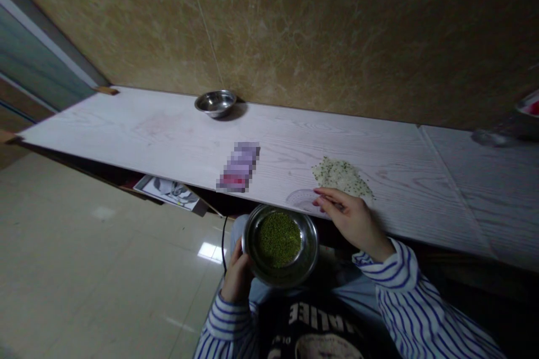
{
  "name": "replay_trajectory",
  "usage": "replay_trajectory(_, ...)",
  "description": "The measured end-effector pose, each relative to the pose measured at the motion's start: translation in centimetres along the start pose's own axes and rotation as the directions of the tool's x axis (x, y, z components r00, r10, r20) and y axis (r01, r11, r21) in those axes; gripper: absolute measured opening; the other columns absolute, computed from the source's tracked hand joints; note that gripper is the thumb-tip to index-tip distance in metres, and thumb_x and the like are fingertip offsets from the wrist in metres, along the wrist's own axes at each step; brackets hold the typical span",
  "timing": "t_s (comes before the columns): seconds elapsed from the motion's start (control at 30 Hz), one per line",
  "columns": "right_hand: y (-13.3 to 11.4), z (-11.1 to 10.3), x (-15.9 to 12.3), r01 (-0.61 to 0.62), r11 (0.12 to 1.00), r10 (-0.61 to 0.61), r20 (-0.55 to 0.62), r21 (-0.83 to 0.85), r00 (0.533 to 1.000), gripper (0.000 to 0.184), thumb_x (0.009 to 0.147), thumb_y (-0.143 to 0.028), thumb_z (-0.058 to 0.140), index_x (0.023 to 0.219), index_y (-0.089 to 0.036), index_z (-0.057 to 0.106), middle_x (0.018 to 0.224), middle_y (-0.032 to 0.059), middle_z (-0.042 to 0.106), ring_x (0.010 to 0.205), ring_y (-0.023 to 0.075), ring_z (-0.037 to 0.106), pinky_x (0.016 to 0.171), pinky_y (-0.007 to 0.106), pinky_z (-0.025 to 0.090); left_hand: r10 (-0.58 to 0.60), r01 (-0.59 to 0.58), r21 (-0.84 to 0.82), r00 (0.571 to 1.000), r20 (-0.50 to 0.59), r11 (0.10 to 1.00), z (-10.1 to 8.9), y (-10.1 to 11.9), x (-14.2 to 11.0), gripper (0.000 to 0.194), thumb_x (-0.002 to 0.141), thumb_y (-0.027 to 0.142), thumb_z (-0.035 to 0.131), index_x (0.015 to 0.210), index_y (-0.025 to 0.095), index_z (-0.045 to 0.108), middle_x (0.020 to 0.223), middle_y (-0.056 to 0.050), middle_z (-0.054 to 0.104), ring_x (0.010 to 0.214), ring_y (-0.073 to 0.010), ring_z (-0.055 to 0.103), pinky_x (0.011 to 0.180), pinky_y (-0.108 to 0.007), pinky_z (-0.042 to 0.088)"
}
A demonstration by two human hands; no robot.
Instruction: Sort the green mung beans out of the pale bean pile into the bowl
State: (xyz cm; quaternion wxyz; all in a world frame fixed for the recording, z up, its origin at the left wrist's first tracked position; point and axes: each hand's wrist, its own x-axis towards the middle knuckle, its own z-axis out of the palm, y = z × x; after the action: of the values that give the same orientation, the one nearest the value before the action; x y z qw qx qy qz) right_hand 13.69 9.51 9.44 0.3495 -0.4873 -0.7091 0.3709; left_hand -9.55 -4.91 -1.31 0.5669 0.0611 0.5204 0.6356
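Note:
My left hand (238, 275) grips the left rim of a steel bowl (310, 255), which is tilted over my lap below the table's front edge. Green mung beans (278, 238) cover its bottom. To the upper right of the bowl, my right hand (347, 216) has its fingers pinched at the right end of a clear, half-round protractor (301, 199) by the table edge. Just beyond those fingers lies a loose pile of white rice mixed with green beans (341, 175), its near side partly hidden by the hand.
An empty-looking steel bowl (215, 104) stands near the wall. A blurred-out purple item (239, 167) lies on the white wood-grain table (160, 129). Under the front edge, an open drawer (170, 193) sticks out. Clear plastic (490, 138) sits at the far right.

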Motion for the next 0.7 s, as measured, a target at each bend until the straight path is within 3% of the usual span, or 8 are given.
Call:
replay_trajectory(0.2, 0.4, -2.3, -1.1, -0.061, 0.998, 0.064, -0.118, 0.025, 0.991, 0.036, 0.088, -0.042, 0.063, 0.113, -0.019, 0.077, 0.093, 0.0094, 0.081, 0.075, 0.0212, 0.076, 0.072, 0.035, 0.062, 0.018, -0.019, 0.012, 0.999, 0.043, 1.0, 1.8, -0.1, -0.7, 0.048, 0.061, 0.019, 0.071, 0.108, 0.025, 0.074, 0.071, 0.002, 0.067, 0.062, -0.0189, 0.058, 0.053, -0.027, 0.043)
replay_trajectory(0.4, 1.3, -3.9, -2.2, -0.08, 0.996, 0.087, -0.213, 0.04, 0.973, 0.041, 0.086, -0.05, 0.066, 0.109, -0.018, 0.077, 0.089, 0.0104, 0.081, 0.075, 0.0222, 0.075, 0.072, 0.036, 0.062, -0.059, 0.053, 0.066, 0.993, 0.099, 0.996, 3.2, -0.6, -0.9, 0.04, 0.063, 0.024, 0.07, 0.102, 0.023, 0.076, 0.074, 0.0, 0.07, 0.061, -0.0183, 0.054, 0.051, -0.027, 0.04)
replay_trajectory(0.53, 1.7, -4.8, -2.6, -0.078, 0.993, 0.099, -0.261, 0.091, 0.96, 0.046, 0.083, -0.056, 0.069, 0.106, -0.017, 0.077, 0.085, 0.0108, 0.081, 0.073, 0.0225, 0.075, 0.069, 0.035, 0.063, -0.037, 0.019, 0.119, 0.988, 0.147, 0.993, 4.0, -0.5, -0.8, 0.048, 0.062, 0.026, 0.073, 0.11, 0.021, 0.078, 0.084, -0.002, 0.075, 0.075, -0.0226, 0.061, 0.065, -0.03, 0.048)
replay_trajectory(0.63, 2.0, -5.6, -2.7, -0.074, 0.991, 0.106, -0.311, 0.115, 0.944, 0.048, 0.081, -0.06, 0.071, 0.104, -0.018, 0.077, 0.083, 0.0107, 0.08, 0.071, 0.0229, 0.075, 0.066, 0.035, 0.063, -0.034, 0.011, 0.144, 0.987, 0.16, 0.99, 4.5, -0.3, -0.7, 0.045, 0.065, 0.027, 0.074, 0.109, 0.02, 0.079, 0.078, -0.003, 0.075, 0.072, -0.024, 0.063, 0.067, -0.034, 0.05)
replay_trajectory(0.7, 2.4, -6.1, -2.7, -0.066, 0.991, 0.102, -0.343, 0.115, 0.934, 0.048, 0.081, -0.06, 0.072, 0.104, -0.019, 0.077, 0.083, 0.0106, 0.08, 0.07, 0.0231, 0.075, 0.067, 0.037, 0.063, -0.015, -0.01, 0.136, 0.983, 0.181, 0.991, 4.8, -0.6, -0.7, 0.045, 0.067, 0.028, 0.074, 0.111, 0.02, 0.08, 0.086, -0.005, 0.078, 0.085, -0.0281, 0.067, 0.076, -0.037, 0.052)
